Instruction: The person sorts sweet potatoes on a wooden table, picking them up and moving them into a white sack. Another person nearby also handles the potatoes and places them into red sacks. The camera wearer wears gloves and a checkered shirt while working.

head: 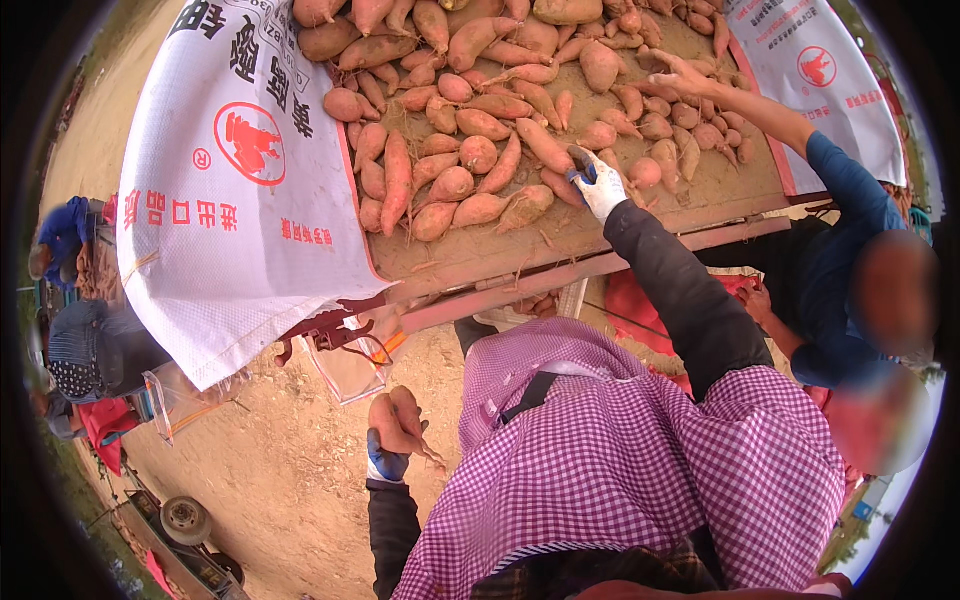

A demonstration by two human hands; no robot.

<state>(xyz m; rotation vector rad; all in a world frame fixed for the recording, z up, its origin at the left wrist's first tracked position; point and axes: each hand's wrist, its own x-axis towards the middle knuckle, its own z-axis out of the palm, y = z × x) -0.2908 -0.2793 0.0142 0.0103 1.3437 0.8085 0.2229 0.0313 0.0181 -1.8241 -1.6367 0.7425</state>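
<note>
My left hand [388, 459], in a white and blue work glove, holds two sweet potatoes [397, 422] low beside the truck bed, above the dirt ground. On the bed, my gloved right hand [596, 184] has its fingers at the lower end of a long sweet potato [545, 146]. Another sweet potato [562, 187] lies just under that hand. Around it spreads a heap of soil-dusted sweet potatoes [480, 124], densest toward the far side. A few smaller ones [666, 157] lie to the right.
The bed's metal edge [517, 289] runs before me, with a latch [337, 337] at its left. Printed woven sheets [247, 187] drape both sides. A co-worker's bare hand [671, 71] reaches over the heap from the right. Other people [97, 352] bend at the left, near a wheeled cart [186, 521].
</note>
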